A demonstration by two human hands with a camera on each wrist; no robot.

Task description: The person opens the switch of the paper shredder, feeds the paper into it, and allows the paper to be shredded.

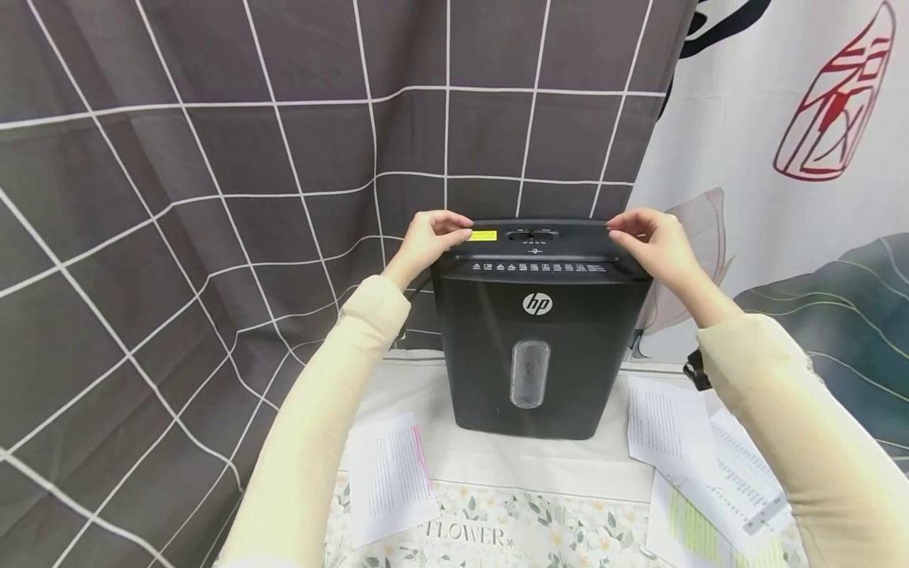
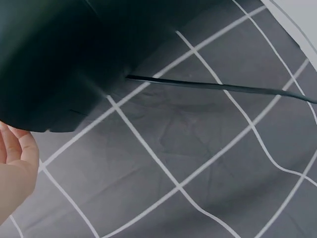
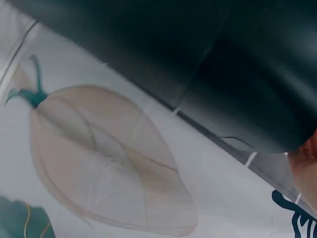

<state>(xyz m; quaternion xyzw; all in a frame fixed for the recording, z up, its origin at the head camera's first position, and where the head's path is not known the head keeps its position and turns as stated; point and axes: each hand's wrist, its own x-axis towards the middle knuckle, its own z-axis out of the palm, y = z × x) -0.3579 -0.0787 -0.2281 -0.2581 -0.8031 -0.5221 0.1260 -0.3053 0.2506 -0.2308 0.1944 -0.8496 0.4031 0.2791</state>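
A black paper shredder [image 1: 490, 347] with an HP logo and a small window stands upright in the middle of the head view. My left hand [image 1: 431, 241] grips the left end of its top, thumb toward the front and fingers bent over the edge. At the opposite end, my right hand [image 1: 659, 243] holds the top the same way. Part of the left hand [image 2: 19, 161] shows against the dark casing in the left wrist view. Only a sliver of the right hand [image 3: 306, 166] appears in the right wrist view; its fingertips are mostly hidden.
A printed sheet [image 1: 390, 477] lies left of the shredder on the flowered tablecloth [image 1: 525, 528]. Several overlapping printed papers [image 1: 671, 426] lie to the right. A dark grid-patterned curtain [image 1: 284, 158] hangs behind, and a black cord [image 2: 223, 87] runs out from the shredder's side.
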